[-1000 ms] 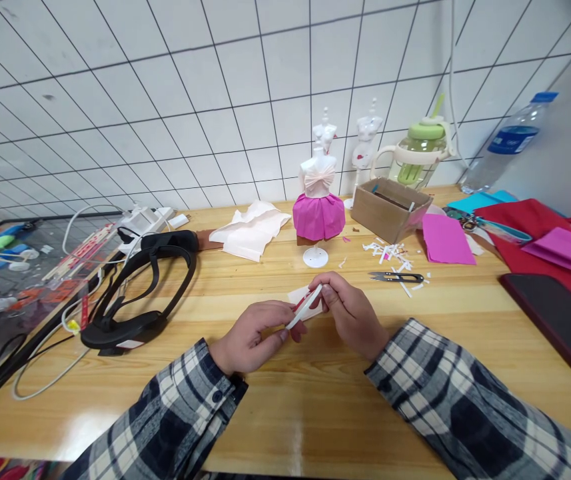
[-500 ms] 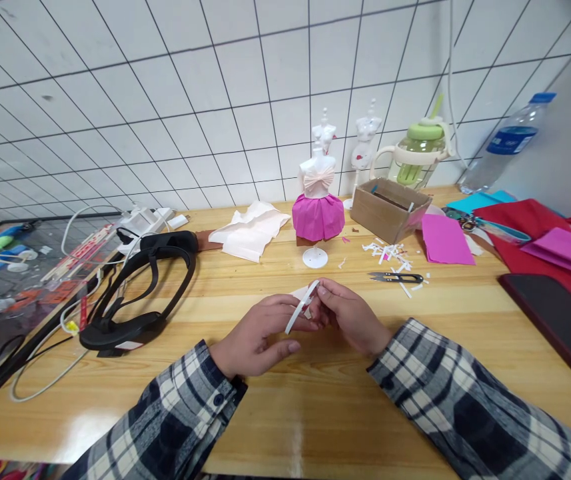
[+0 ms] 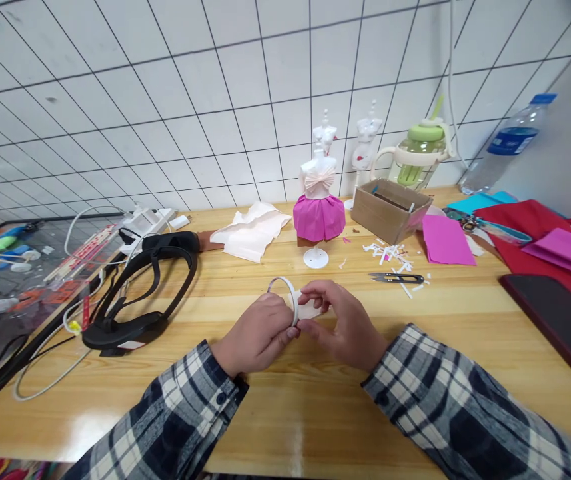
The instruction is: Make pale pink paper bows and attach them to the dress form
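Note:
A thin white ring [image 3: 292, 297], which looks like a narrow roll of tape, stands up from my left hand [image 3: 260, 333]. My left fingers are closed around its lower part, the thumb pressing near its bottom edge. Right beside it, my right hand [image 3: 342, 323] curls its fingers and thumb about a small pale pink piece of paper [image 3: 310, 311]. The two thumbs nearly meet. Behind the hands stands a small white dress form [image 3: 316, 259] with a pale bow top and a magenta skirt [image 3: 319, 219]. Much of the paper is hidden by my fingers.
Thread snips [image 3: 396, 277] and white scraps [image 3: 388, 252] lie to the right, near a cardboard box [image 3: 388, 210], magenta paper [image 3: 448, 240] and a phone [image 3: 555, 327]. A black headset strap [image 3: 185, 287] and pale crumpled paper [image 3: 251, 233] are at the left.
The white ring has turned from nearly edge-on to showing its loop and shifted left. My left fingers have closed on it; my right hand has let go of it and spread around the paper.

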A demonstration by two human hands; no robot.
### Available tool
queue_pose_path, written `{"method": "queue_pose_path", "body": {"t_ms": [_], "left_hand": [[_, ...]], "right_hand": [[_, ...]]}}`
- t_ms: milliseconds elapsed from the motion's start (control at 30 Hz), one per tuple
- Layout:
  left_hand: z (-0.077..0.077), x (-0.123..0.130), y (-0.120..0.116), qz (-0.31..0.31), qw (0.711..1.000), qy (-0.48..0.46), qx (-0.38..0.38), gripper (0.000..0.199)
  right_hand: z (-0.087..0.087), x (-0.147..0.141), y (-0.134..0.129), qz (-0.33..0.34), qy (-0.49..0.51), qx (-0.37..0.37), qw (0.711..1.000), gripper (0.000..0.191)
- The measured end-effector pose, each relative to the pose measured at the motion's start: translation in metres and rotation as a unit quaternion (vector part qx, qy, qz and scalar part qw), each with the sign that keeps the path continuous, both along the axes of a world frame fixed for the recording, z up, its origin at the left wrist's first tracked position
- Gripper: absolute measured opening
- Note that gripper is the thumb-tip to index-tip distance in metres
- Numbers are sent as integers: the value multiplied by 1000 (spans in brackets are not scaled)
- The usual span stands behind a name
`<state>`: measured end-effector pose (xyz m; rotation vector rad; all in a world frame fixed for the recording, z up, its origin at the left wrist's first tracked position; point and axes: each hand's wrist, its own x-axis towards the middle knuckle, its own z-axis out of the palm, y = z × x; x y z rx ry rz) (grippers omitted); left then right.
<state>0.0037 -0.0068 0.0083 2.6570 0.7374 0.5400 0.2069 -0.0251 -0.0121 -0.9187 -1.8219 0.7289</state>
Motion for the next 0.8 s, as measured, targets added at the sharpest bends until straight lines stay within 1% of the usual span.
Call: {"method": "queue_pose_path", "body": {"t_ms": [100,367,433,533,600,800], "left_hand": [[-2,1,0,5,999,31,11,31],[-4,1,0,15,998,47,23,31],[-3,1,0,15,998,55,28,30],[-1,1,0,4,997,66,39,29],[1,1,-1,-1,996,72,49,30],[2,2,0,3,993,96,72,32]], "right_hand": [[1,-2,-2,-10,-28,39,999,31],[0,-2,-2,-7,-53,58,997,18],[-1,-2,-3,-4,-49,46,998,20],[0,-2,-4,6,-31,18,999,36],[0,-2,-4,15,-33,11,999,41],[0,0,-3,27,-63,-25,997,28]]}}
